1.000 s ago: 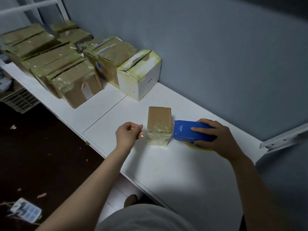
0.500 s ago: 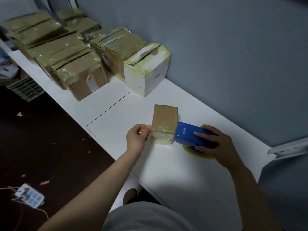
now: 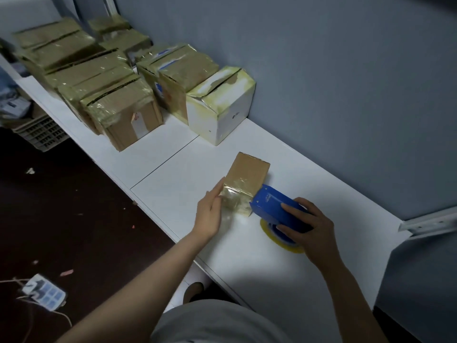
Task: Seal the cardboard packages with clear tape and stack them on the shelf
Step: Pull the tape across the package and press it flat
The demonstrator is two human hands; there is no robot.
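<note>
**Item: small cardboard package** (image 3: 249, 179). It is lying on the white shelf (image 3: 247, 280), right of centre and well apart from the sealed group at far left. Clear tape (image 3: 235, 201) is covering its near end, glossy and wrinkled. The far part is showing bare cardboard.

**Left hand** (image 3: 210, 211). The fingers are lying straight and together, pressing flat against the package's near left side. This is steadying the package and bedding the tape down.

**Right hand** (image 3: 309, 226). The fingers are curling over the blue tape dispenser (image 3: 272, 209) and gripping it. The dispenser's nose is touching the package's near right corner. The yellowish tape roll (image 3: 282, 242) is showing beneath it, against the shelf.

**Sealed packages** (image 3: 106, 95). Taped brown boxes are standing in a group at far left. A taped white box (image 3: 222, 107) is sitting nearest the work spot.

**Floor item: power strip** (image 3: 43, 292). It is lying near left, with its cable trailing.

**Step in hand (judgement).** Taping appears to be under way on this package, with a strip going across its near end. Stacking is not yet begun for it.

**Next move (judgement).**
- Draw the dispenser on round the package while the left hand is bracing it against sliding.
- Cut the tape at the blade and smooth the loose end.
- Carry the package over to the far-left group.
</note>
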